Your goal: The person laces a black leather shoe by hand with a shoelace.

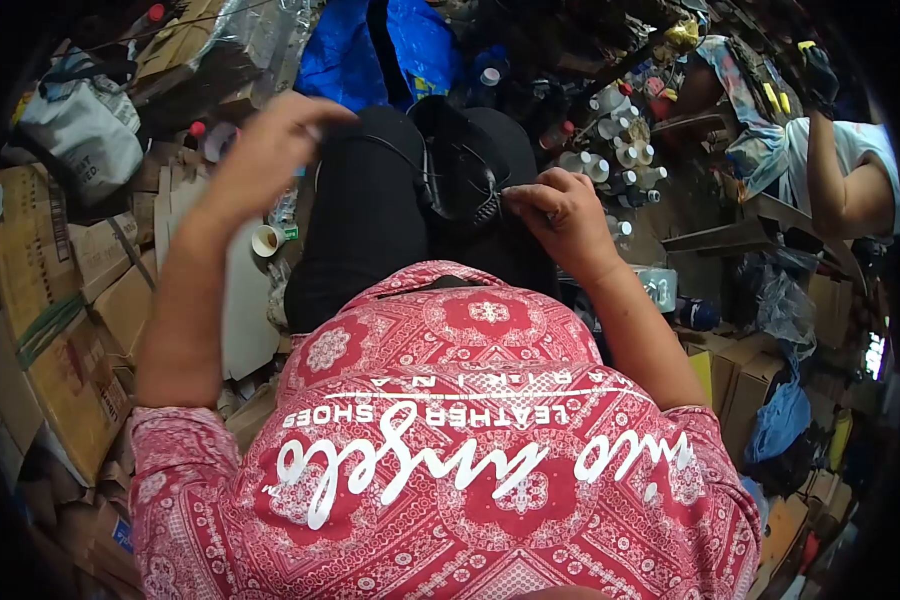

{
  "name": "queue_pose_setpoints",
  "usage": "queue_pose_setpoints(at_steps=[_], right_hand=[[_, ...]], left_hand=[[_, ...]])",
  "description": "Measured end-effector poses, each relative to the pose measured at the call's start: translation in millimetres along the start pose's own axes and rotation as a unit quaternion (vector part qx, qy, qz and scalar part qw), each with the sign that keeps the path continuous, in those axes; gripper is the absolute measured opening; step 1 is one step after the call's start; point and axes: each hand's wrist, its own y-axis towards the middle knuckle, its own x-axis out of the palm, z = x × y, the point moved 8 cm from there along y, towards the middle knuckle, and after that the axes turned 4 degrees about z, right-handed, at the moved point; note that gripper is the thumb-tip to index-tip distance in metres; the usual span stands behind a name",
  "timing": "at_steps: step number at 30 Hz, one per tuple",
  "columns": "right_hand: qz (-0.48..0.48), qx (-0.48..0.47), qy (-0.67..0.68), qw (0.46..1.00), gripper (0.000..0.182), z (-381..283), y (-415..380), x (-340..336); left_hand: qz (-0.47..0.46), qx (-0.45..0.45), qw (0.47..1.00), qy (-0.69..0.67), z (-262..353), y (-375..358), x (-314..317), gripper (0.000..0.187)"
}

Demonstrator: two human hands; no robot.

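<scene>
On my lap, between my black-trousered thighs, rests a black shoe-like piece (458, 160) with a thin dark cord (388, 142) running from it over my left thigh. My right hand (562, 215) is closed in a pinch at its right edge, beside a dark ridged, coiled-looking part (487, 208). What sits between those fingertips is too small to name. My left hand (282, 142) is raised over the outer side of my left thigh, apart from the black piece. Motion smears it, so whether its fingers grip the cord does not show.
Flattened cardboard (35, 235) and a white bag (75, 130) lie to the left, near a paper cup (266, 240). Ahead is a blue sheet (340, 60). Several plastic bottles (615, 125) stand right of my knees. Farther right, another person's arm (838, 190) is raised.
</scene>
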Motion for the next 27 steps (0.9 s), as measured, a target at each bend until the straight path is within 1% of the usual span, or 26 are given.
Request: queue_pose_setpoints(at_steps=[1,2,3,4,5,6,8,9,13,15,16,17,18,19,21,23,27], right_hand=[[-0.004,0.002,-0.001,1.000,0.015,-2,-4,-1],[-0.003,-0.004,-0.009,1.000,0.020,-6,-7,-3],[-0.002,-0.009,-0.019,1.000,0.025,-9,-10,-3],[-0.006,-0.008,-0.019,1.000,0.025,-11,-13,-1],[-0.005,-0.005,-0.026,1.000,0.029,-12,-15,0],[-0.004,-0.002,-0.032,0.999,0.032,-13,-16,1],[-0.010,-0.008,-0.039,0.999,0.033,-16,-17,1],[-0.014,-0.012,-0.047,0.999,0.034,-17,-17,2],[-0.027,-0.002,-0.039,0.999,0.035,-16,-15,4],[-0.047,0.025,-0.006,0.999,0.036,-13,-12,4],[-0.049,0.025,-0.006,0.998,0.036,-12,-10,4],[-0.078,0.098,0.078,0.989,0.036,0,-9,8],[-0.106,0.169,0.161,0.967,0.036,11,-10,13],[-0.124,0.197,0.201,0.951,0.036,14,-8,14],[-0.135,0.198,0.223,0.945,0.037,20,-5,16],[-0.150,0.207,0.269,0.929,0.039,26,-3,22],[-0.163,0.207,0.284,0.922,0.040,30,0,27]], left_hand=[[-0.027,-0.010,0.998,-0.047,7,-7,29,0.036],[-0.053,-0.020,0.994,-0.093,16,-14,52,0.039],[-0.044,0.000,0.995,-0.087,24,-18,67,0.039],[-0.036,0.019,0.996,-0.081,30,-21,79,0.039],[-0.001,0.055,0.997,-0.046,37,-21,84,0.029],[-0.001,0.052,0.997,-0.049,37,-21,88,0.029],[-0.007,0.077,0.997,-0.011,41,-21,95,0.017],[0.026,0.094,0.995,-0.006,42,-19,94,0.012],[0.038,0.068,0.997,-0.011,35,-14,98,0.013],[0.046,0.160,0.977,0.135,46,-13,99,0.014],[0.046,0.158,0.977,0.133,43,-10,100,0.014],[0.050,0.156,0.979,0.121,42,-7,99,0.015],[0.054,0.153,0.981,0.108,40,-3,99,0.017],[0.053,0.152,0.981,0.108,38,2,100,0.017],[0.009,0.147,0.989,-0.001,36,10,104,0.020],[0.003,0.150,0.989,-0.002,33,13,107,0.021],[-0.012,0.150,0.989,0.005,30,12,110,0.020]])
